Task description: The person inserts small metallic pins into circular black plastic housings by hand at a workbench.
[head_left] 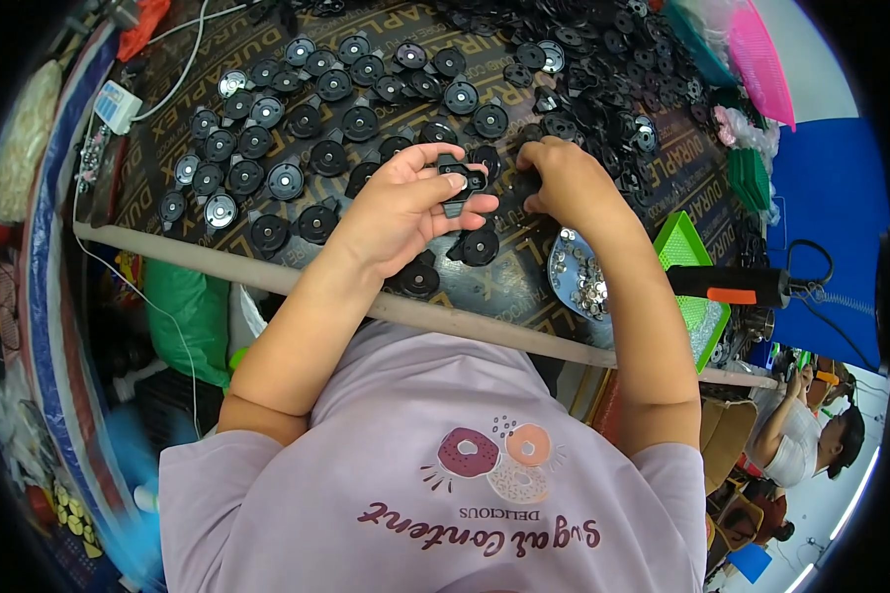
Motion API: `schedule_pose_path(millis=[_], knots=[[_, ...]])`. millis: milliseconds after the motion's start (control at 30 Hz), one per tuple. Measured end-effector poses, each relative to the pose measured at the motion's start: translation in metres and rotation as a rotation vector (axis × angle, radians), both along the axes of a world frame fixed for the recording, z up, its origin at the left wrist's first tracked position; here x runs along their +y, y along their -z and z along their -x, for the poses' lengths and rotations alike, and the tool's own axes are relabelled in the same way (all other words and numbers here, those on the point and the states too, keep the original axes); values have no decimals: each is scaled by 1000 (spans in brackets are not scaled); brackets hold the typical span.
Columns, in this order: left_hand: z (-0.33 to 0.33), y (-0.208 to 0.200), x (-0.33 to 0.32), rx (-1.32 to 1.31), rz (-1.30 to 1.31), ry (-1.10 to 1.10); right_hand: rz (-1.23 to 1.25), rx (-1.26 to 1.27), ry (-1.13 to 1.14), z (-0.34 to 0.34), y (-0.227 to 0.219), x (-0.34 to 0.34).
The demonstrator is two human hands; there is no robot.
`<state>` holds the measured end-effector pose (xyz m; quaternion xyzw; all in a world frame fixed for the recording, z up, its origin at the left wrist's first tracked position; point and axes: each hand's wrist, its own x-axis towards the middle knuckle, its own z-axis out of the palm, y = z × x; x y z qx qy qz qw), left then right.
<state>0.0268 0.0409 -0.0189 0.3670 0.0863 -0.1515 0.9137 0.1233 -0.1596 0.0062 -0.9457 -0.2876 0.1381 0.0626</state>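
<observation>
My left hand point(400, 206) holds a small black plastic part point(477, 179) with a cutout in its middle. The thumb presses on the part, and a small pale spot shows at its tip. Close by, my right hand point(572, 185) is curled at the tabletop beside loose black parts. Its thumb and fingers nearly meet around something dark, which I cannot make out. Many black round discs with metal centres point(360, 124) lie spread across the table to the left of my hands. Below my right hand sits a shallow dish point(558, 276) of small shiny metal pieces point(591, 289).
A heap of black parts point(618, 74) covers the table's far right. A green basket point(674, 237) and a black-and-orange electric screwdriver point(730, 296) with a coiled cord are at right. The table's pale edge point(198, 255) runs before me. Another person point(796, 440) sits far right.
</observation>
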Motion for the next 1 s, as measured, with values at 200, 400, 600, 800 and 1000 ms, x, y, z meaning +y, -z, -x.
schedule_pose_path(millis=[200,400,600,800,1000], knots=[[2,-3,1,4,-13,-3,-191,57,-59,-4,3,-6],[5,1,7,2,5,-20,-234,-214,-132,25,9,-13],[4,6,6,-2,15,-21,-296,-169,-102,44,1,-11],[1,3,1,5,53,13,-291,-108,-203,29,7,-19],[4,2,0,-6,132,9,-696,-4,86,42,-19,-7]])
